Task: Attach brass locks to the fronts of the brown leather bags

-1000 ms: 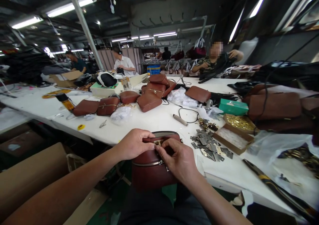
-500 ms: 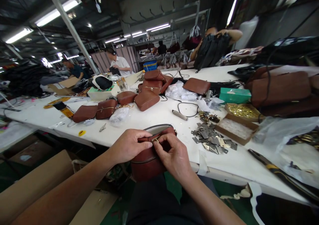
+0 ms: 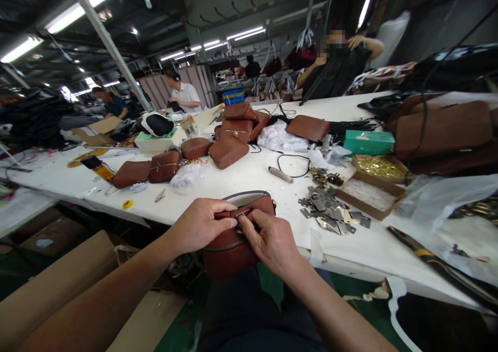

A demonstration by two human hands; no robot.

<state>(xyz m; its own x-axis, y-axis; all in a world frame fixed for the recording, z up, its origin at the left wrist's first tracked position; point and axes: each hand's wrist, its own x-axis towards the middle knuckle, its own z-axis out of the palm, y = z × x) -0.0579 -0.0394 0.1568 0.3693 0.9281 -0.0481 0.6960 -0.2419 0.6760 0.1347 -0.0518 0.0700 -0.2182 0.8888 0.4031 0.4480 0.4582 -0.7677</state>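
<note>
A reddish-brown leather handbag rests against the table's front edge above my lap, its pale inside showing at the top. My left hand grips the bag's upper rim, thumb on the outer face and fingers at the opening. On that face, just below the rim, sits a small brass-coloured clasp. My right hand is closed at the clasp, with thumb and forefinger pressed on it and partly covering it. A dark zipper line curves across the bag beneath my fingers.
Flat metal plates lie in a heap to the right, near a cardboard tray and a box of gold-coloured fittings. Long-handled pliers lie at the right edge. More brown bags stand behind. Several people work farther back.
My right thumb and fingers have shifted on the clasp and now cover more of it. The bag stays in my left hand. Across the table, a person has raised the dark material.
</note>
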